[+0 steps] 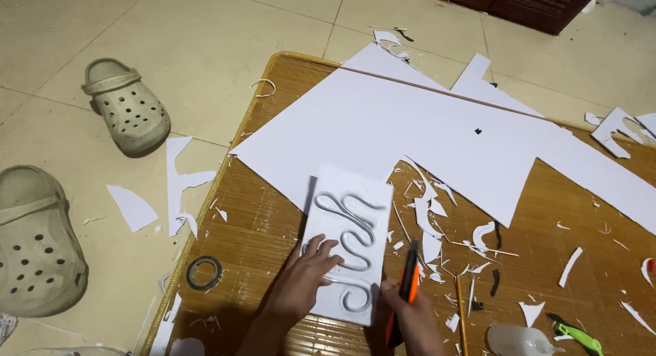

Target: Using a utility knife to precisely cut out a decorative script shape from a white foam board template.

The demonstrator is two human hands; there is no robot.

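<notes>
A small white foam board (pixel 347 240), marked with curling line shapes, is being pressed flat onto the bamboo mat (pixel 260 226) by the left hand (pixel 305 277), whose fingers are spread open over its lower left edge, apparently so that the piece is kept from sliding. An orange utility knife (pixel 406 288) is being gripped in the closed right hand (pixel 410 318), with its blade end held just beside the board's right edge, seemingly so that the curves can be followed. The board is lying near the mat's front, its long axis running away from the person and tilted slightly rightward. A large white sheet (pixel 424 137) and scattered offcuts (pixel 430 226) are lying beyond.
</notes>
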